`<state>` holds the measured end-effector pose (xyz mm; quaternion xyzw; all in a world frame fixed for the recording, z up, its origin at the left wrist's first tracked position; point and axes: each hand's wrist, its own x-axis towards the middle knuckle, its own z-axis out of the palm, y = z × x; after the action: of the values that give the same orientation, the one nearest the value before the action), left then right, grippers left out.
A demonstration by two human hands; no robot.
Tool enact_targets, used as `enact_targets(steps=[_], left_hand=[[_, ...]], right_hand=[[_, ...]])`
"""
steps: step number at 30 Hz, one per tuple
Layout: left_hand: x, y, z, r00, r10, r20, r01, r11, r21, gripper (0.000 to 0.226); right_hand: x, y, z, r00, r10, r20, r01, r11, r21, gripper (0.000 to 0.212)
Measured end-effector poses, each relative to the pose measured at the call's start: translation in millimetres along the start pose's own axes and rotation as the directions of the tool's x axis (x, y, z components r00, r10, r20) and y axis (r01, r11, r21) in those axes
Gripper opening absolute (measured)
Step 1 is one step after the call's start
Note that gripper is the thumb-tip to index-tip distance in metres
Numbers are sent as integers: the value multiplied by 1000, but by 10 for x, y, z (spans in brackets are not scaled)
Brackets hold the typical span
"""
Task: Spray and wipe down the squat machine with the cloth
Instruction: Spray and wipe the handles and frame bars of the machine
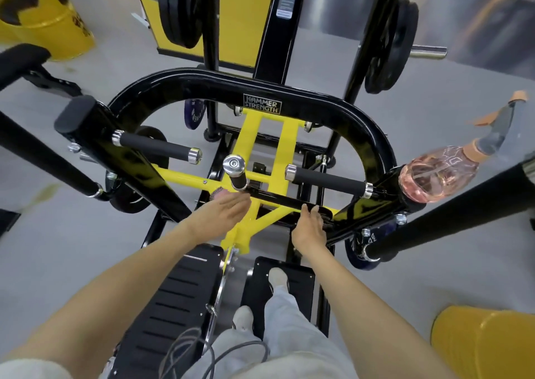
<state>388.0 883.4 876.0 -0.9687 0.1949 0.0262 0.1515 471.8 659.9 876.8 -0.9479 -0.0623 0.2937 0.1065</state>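
Left hand point(223, 215) and right hand point(311, 229) at squat machine point(202, 84) crossbar

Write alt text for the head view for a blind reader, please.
Left hand open over the yellow frame of a squat machine, right hand touching its black bar; a spray bottle lies at the machine's right.

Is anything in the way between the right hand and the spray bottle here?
Nothing blocks it outright. The spray bottle rests on the black frame arm, right of the right hand. The padded handle juts from that arm partly between them, so the reach likely goes around it.
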Motion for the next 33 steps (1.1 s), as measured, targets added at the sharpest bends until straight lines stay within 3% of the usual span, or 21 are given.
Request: enact_targets(steps=[1,2,3,4,5,6,7,9,11,13,16,20,22,25,29,33], left_hand=[[-102,-36,25,997,-78,9,78,980,-183,48],[-205,-58,-31,974,-226,19,208,858,-470,45],[-243,-57,-137,890,-448,84,364,587,-723,37],[-213,-36,-198,742,-634,215,463,254,-849,24],[-140,-34,-252,590,-706,392,493,-69,-867,17],[-61,-43,-232,487,-734,474,450,-254,-856,24],[11,-37,-217,431,-721,543,361,-413,-836,31],[218,5,-207,441,-687,577,129,-588,-798,32],[385,115,-158,454,-675,582,6,-651,-759,36],[469,225,-209,438,-698,567,-32,-642,-766,41],[546,308,-142,428,-699,574,0,-635,-773,36],[619,398,-31,451,-607,655,53,-714,-698,42],[589,392,-13,403,-654,641,5,-699,-716,37],[579,353,-26,249,-753,608,-137,-649,-748,34],[717,494,-100,219,-771,598,-162,-633,-757,43],[856,560,10,214,-676,705,-175,-737,-653,44]], right_hand=[[2,-18,7,1000,-5,-3,5,1000,-2,75],[2,-36,15,1000,-13,-5,13,1000,-4,74],[8,-55,19,1000,-24,-5,23,1000,-11,73],[10,-73,24,999,-34,-5,34,999,-21,73],[19,-89,23,999,-42,-6,41,999,-32,74],[24,-108,13,999,-48,-8,47,998,-42,74],[34,-131,17,999,-52,-11,51,997,-51,74],[49,-142,-12,998,-61,-23,59,997,-57,74],[55,-143,-21,997,-69,-29,67,995,-70,74],[66,-112,-3,996,-79,-40,76,994,-75,75],[55,-46,41,996,-73,-57,67,993,-102,75],[29,69,65,995,-52,-81,42,991,-125,76],[30,132,54,996,-38,-84,28,992,-120,77],[47,206,35,997,-14,-82,6,996,-94,81],[63,204,31,998,-18,-59,16,999,-32,79],[94,281,18,996,-55,-73,59,997,56,78]])
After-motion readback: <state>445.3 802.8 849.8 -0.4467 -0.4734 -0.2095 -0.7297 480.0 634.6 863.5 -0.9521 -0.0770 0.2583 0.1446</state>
